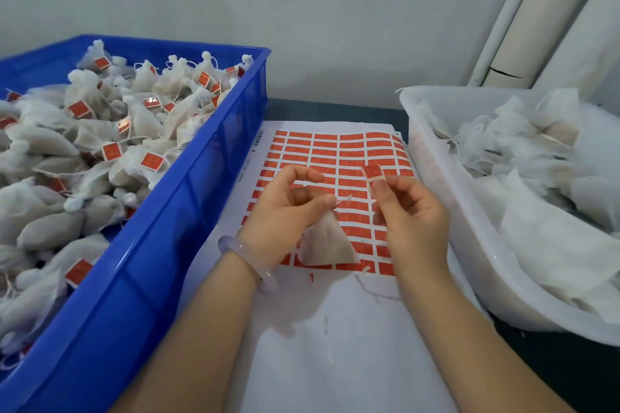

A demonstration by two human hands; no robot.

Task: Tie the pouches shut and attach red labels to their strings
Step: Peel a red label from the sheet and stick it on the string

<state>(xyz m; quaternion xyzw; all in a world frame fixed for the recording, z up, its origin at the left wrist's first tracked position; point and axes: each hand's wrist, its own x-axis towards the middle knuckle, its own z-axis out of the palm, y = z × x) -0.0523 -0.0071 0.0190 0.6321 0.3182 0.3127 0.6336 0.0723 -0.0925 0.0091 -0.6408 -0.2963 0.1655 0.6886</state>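
Left hand [285, 208] pinches pouch [327, 243] at neck, string [345, 199] end pointing right — right hand [412, 211] pinches red label [373, 173] just right, slightly farther; small gap.

Counting two hands: left hand [285, 208] holding one pouch [325, 241], right hand [412, 211] pinching one red label [373, 173]. Two bins sitting: blue crate [161, 245] left, white tub [469, 245] right. One label sheet [335, 151] lying between.

We see a blue bin [141, 271], white pouches [43, 211], a sheet of red labels [335, 151] in rows, and a pale purple bracelet [246, 265].
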